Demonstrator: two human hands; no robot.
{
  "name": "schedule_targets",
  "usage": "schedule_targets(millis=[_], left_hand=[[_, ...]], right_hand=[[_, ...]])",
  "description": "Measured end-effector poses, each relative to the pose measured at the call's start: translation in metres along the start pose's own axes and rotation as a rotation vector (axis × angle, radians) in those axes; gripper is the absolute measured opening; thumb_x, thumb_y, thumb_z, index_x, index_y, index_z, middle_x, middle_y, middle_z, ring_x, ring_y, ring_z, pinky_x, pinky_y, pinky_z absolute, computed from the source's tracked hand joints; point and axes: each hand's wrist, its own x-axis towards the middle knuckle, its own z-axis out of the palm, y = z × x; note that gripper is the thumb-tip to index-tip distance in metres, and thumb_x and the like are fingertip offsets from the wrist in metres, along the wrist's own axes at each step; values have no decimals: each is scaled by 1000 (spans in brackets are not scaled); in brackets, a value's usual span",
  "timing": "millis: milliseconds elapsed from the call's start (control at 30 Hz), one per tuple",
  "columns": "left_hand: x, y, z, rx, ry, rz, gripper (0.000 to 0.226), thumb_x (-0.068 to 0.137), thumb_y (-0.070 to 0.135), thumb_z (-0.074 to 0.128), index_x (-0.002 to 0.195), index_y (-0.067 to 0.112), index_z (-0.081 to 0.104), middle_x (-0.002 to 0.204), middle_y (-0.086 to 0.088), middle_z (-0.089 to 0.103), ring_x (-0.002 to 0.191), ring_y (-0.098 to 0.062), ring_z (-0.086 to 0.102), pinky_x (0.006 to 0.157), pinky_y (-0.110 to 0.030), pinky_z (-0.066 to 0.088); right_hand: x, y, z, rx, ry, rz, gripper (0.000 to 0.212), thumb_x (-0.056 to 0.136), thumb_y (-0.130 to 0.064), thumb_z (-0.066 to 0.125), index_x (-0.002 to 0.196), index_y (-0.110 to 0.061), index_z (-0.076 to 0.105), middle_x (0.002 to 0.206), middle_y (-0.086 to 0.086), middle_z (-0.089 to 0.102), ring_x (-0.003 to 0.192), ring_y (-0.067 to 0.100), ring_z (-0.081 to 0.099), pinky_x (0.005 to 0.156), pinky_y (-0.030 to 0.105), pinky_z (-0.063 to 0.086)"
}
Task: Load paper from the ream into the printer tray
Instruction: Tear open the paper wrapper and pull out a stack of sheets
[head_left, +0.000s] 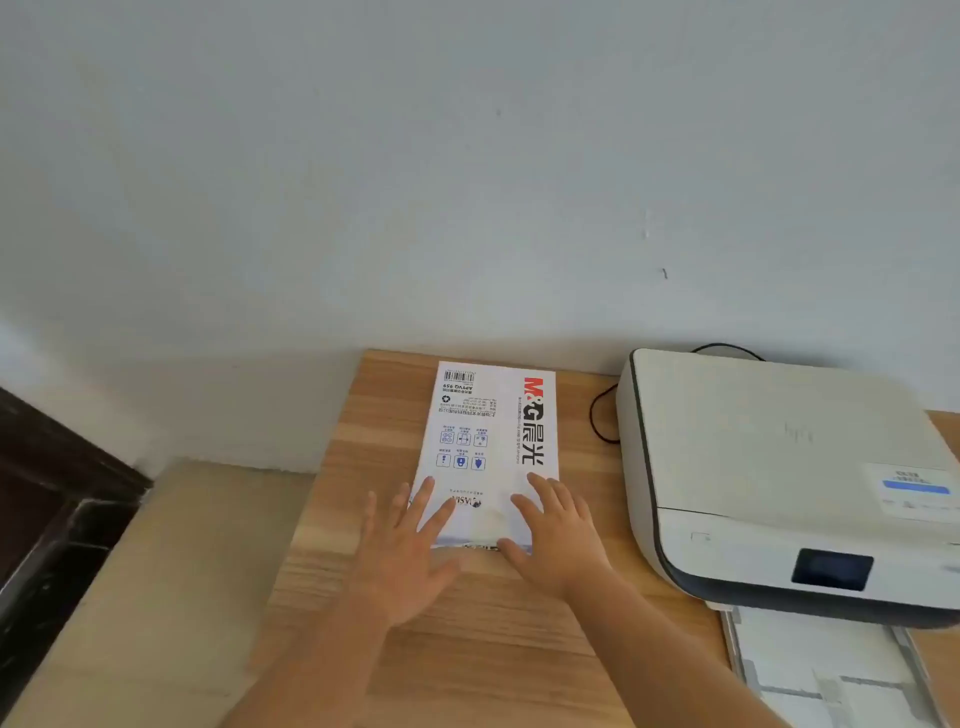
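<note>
A wrapped ream of paper (488, 431), white with red and black lettering, lies flat on the wooden table (467, 649) near the wall. My left hand (405, 551) reaches over its near left corner with fingers spread and straight. My right hand (558, 540) lies on the near right corner, fingers straight, thumb at the near edge. To the right stands a white printer (769, 467) with a dark band and a small dark screen. Its paper tray (831, 670) is pulled out toward me, at the lower right.
A black cable (597, 415) loops on the table between the ream and the printer. A white wall rises right behind the table. Left of the table are a beige floor (156, 597) and a dark wooden piece of furniture (47, 499).
</note>
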Motion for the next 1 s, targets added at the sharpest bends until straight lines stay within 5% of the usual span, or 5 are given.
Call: schedule_targets(millis=[333, 500, 1000], left_hand=[[-6, -10, 11, -11, 1, -39, 93, 67, 80, -7, 151, 40, 1, 160, 9, -16, 147, -18, -18, 115, -54, -16], [-8, -15, 15, 1, -11, -29, 78, 84, 78, 10, 151, 39, 3, 161, 7, -14, 147, -18, -16, 115, -53, -16], [-4, -25, 11, 12, 10, -3, 72, 90, 69, 25, 151, 36, 7, 162, 5, -8, 148, -19, -13, 116, -52, -15]], right_hand=[[30, -19, 27, 54, 50, 87, 40, 96, -40, 43, 130, -22, 53, 138, -4, 44, 124, 19, 39, 104, 34, 30], [38, -24, 38, 61, 148, 129, 26, 94, -26, 44, 104, -17, 65, 116, 0, 56, 106, 22, 48, 85, 35, 39], [57, -28, 46, 88, 181, 252, 26, 89, -11, 42, 106, -8, 61, 117, 2, 49, 104, 22, 45, 85, 33, 41]])
